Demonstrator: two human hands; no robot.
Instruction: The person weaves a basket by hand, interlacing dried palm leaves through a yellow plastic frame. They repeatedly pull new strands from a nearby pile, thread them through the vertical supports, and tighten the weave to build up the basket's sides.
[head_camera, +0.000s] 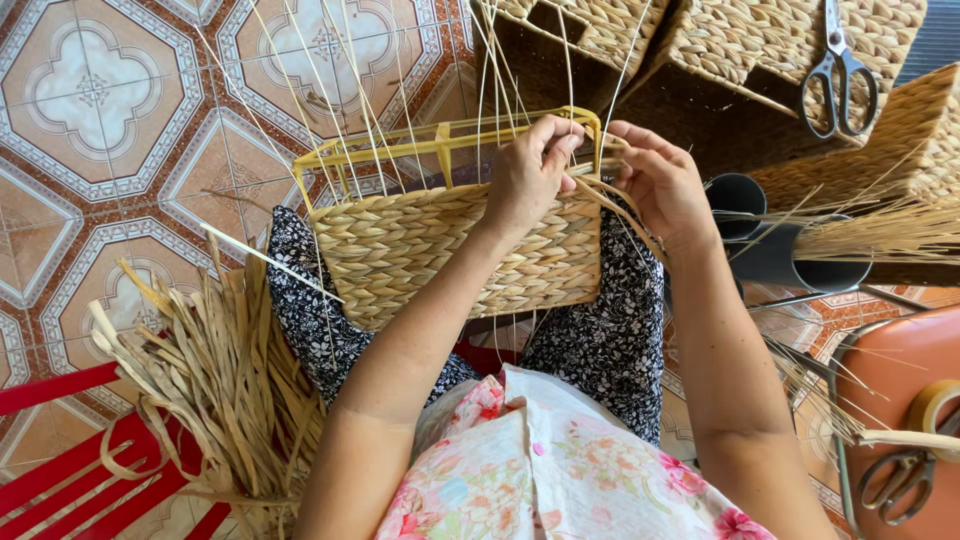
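A half-woven straw basket (450, 250) on a yellow metal frame (400, 150) rests on my knees. Thin pale stakes stick up from its top edge. My left hand (528, 172) grips the frame's far right corner and pinches a flat straw strand there. My right hand (662, 185) is just beside it at the basket's right edge, fingers curled around the same straw strand (622, 215), which runs down past the corner.
A bundle of dried straw (215, 380) lies on a red stool at my left. Finished woven baskets (760, 60) stand ahead, with scissors (838, 70) on one. A dark tube holding stalks (790, 250) is at right; an orange stool (890, 370) carries tape and scissors.
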